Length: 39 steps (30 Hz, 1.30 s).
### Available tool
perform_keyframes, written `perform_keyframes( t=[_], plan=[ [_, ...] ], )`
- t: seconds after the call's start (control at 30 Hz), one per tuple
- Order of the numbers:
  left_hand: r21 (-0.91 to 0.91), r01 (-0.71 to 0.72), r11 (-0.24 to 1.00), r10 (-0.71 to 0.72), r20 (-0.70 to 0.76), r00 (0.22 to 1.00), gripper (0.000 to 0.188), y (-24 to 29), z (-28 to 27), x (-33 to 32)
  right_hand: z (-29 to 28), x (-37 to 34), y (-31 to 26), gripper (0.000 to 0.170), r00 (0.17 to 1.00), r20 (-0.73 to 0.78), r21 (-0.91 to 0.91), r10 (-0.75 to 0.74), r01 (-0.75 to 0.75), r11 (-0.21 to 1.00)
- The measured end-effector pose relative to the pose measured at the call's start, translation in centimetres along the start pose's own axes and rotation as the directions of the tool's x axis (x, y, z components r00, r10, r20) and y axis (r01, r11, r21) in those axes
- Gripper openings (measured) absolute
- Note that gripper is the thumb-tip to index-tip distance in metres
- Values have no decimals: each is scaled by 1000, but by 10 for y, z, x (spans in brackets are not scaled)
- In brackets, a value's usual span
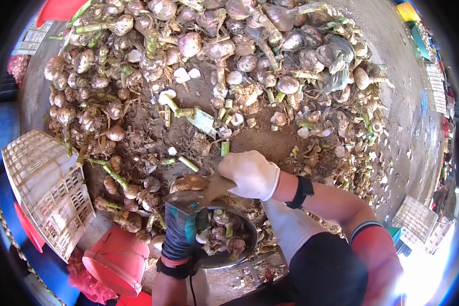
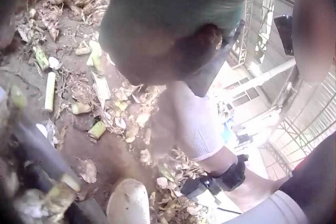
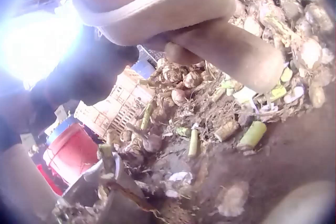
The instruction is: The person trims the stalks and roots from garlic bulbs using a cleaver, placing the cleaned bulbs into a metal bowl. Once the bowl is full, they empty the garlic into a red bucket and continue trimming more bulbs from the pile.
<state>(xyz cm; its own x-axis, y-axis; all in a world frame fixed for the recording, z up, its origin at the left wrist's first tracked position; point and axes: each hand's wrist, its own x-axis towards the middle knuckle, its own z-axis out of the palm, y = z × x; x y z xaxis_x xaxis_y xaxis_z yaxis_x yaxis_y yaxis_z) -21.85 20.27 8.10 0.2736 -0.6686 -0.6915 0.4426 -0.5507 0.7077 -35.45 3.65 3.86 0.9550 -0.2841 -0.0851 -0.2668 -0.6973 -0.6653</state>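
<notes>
My right hand (image 1: 250, 174), in a white knit glove, grips a broad-bladed knife (image 1: 188, 200) in the head view. Its brown, dirt-stained blade lies close against a garlic bulb (image 1: 189, 182). From below, my left hand (image 1: 181, 229), in a grey and teal glove, holds that bulb; its fingers are partly hidden by the blade. In the left wrist view the left glove (image 2: 157, 29) fills the top, with the white-gloved right hand (image 2: 194, 121) behind it. Under both hands stands a dark bucket (image 1: 254, 235) holding several bulbs and a green stalk piece.
A large heap of soil-covered garlic (image 1: 188, 45) with stalks spreads ahead. Cut stalk pieces (image 1: 188, 163) and peelings litter the ground. At left are a white plastic crate (image 1: 51, 188) and a pink-red bucket (image 1: 118, 260). A clear plastic bag (image 1: 340, 61) lies on the heap.
</notes>
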Motion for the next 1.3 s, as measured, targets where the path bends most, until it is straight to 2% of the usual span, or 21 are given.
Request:
perform_keyframes(
  t=[0.07,0.1,0.13,0.17,0.2,0.23,0.3,0.37,0.43,0.47,0.5,0.57,0.67,0.77,0.83,0.9,0.97,1.07,1.1,1.17,1.3],
  plan=[
    [-35,-40,999,40,5,999,29,8,2,-2,6,6,3,17,999,-21,25,-40,40,999],
    [135,-409,903,364,267,892,27,15,1,-3,9,11,6,17,983,106,-17,148,-147,989],
    [192,-736,649,549,552,628,38,20,-1,-6,14,17,14,18,918,221,-84,328,-317,945],
    [-83,-86,993,118,587,801,60,-11,-10,-43,20,7,44,25,969,89,-139,229,-215,967],
    [29,50,998,-56,704,708,76,23,8,-48,20,6,46,28,948,-12,-31,318,-318,948],
    [343,-212,915,-155,784,601,77,36,13,-43,5,9,30,25,953,-56,31,299,-297,954],
    [375,-494,784,-34,821,569,72,31,-1,-34,-1,18,20,22,941,-188,122,280,-261,958],
    [529,-504,683,9,683,730,65,33,-38,-17,-1,27,20,22,954,-145,117,263,-248,962],
    [925,-236,299,50,232,972,54,55,-71,7,6,23,16,23,956,-104,107,274,-263,959],
    [980,-185,68,299,157,941,43,55,-95,19,10,23,15,23,947,-78,165,311,-295,941],
    [996,50,-76,281,-27,959,41,62,-110,41,13,22,13,24,936,-45,222,348,-331,917],
    [964,228,-134,233,-193,953,48,66,-150,80,14,23,11,25,930,-16,220,367,-355,909],
    [918,290,-269,324,-197,925,69,43,-195,110,18,21,13,26,927,37,220,373,-372,902],
    [911,309,-273,210,-257,943,72,24,-204,109,16,20,10,27,924,44,218,380,-380,899],
    [901,412,-135,97,-402,910,75,10,-215,105,19,16,10,22,931,21,226,365,-360,905],
    [974,226,22,46,-227,973,75,-4,-236,94,22,15,5,22,940,2,197,342,-336,921],
    [977,206,61,-11,-206,978,76,2,-238,86,23,14,-1,22,948,-10,160,317,-312,937],
    [999,-9,-31,371,20,928,62,34,-229,47,28,27,-17,22,955,-13,245,297,-285,927],
    [1000,3,-25,383,6,924,62,50,-219,30,30,35,-24,25,961,37,304,273,-272,913],
    [756,-229,614,244,94,965,57,75,-203,-1,25,52,-50,28,969,83,353,234,-248,902],
    [782,-269,562,281,126,951,57,87,-170,-54,8,79,-122,23,992,32,223,-122,112,968]
  ],
)
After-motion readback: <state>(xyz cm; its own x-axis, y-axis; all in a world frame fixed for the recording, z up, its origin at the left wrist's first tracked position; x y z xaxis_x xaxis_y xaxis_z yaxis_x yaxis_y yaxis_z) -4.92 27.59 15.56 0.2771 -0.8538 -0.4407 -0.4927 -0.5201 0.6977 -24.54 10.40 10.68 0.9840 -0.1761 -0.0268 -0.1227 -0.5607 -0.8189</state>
